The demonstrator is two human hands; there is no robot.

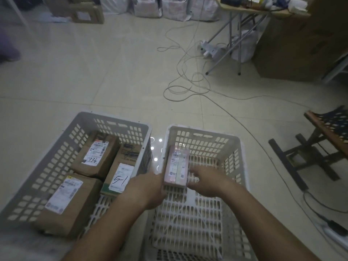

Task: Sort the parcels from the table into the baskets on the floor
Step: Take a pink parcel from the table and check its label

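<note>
The slim pink rectangular parcel (176, 167) is hanging inside the white slotted plastic basket (237, 147), where I am gripping it with both hands: left hand (148, 187) and right hand (206, 180) are clasping its sides. Three brown cardboard parcels (67, 202) are lying in the grey slotted basket (79, 121) beside it.

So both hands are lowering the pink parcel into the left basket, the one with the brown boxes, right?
Not quite. In the head view the left hand and right hand hold the pink parcel inside the right basket; the brown boxes sit in the left basket.
</note>
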